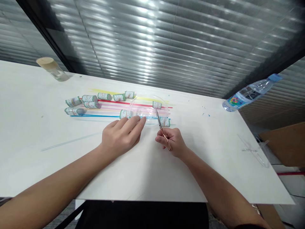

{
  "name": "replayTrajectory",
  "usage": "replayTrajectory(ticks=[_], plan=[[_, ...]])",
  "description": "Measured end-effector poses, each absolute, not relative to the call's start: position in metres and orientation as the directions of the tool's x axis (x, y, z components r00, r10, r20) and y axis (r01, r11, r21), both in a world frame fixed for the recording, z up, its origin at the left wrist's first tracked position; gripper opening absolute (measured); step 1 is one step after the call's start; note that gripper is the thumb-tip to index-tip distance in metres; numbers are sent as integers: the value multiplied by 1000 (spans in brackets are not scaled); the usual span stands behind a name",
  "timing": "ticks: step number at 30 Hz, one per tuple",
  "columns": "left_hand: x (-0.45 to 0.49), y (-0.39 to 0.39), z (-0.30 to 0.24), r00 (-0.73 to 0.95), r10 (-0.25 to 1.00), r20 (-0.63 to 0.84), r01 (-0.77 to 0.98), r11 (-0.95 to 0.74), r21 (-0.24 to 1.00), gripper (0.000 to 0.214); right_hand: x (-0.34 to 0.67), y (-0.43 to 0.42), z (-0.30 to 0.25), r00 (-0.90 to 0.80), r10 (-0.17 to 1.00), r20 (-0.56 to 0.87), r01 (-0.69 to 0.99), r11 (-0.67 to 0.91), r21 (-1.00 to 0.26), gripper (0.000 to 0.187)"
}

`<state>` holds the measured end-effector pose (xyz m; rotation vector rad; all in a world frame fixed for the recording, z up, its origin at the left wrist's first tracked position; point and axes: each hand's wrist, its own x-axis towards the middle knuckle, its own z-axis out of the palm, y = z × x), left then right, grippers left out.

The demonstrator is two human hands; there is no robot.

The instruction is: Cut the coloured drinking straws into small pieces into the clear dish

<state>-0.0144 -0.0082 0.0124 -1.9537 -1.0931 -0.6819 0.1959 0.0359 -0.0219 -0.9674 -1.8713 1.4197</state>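
Note:
A long clear straw (71,141) slants over the table and runs under my left hand (122,135), in line with its fingertips. The hand is palm down, its fingers closed together, the grip itself hidden beneath. Those fingertips lie at the near rim of a clear round plastic bowl (149,97). My right hand (173,140) is closed around the rose-gold handles of a pair of scissors (159,121), whose blades point away from me over the bowl. A small patterned paper roll (156,105) shows by the blade tips, another (165,122) to their right.
Several patterned rolls (90,105) lie left of the bowl among red, pink, yellow and blue straws (95,116). A jar with a tan lid (53,70) stands back left, a water bottle (247,95) at the right edge. Clear plastic wrapping (254,151) and small blue bits (209,115) lie right.

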Motion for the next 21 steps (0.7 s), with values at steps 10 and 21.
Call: replayTrajectory(ticks=[10,21], plan=[[-14,-8,11,466,479,744,882,-322,-346,29,197,36,-21,-538,841,57,153,164,-975,50],[-13,-8,11,469,481,740,879,-335,-339,28,201,37,-26,-613,789,30,300,269,-915,58]])
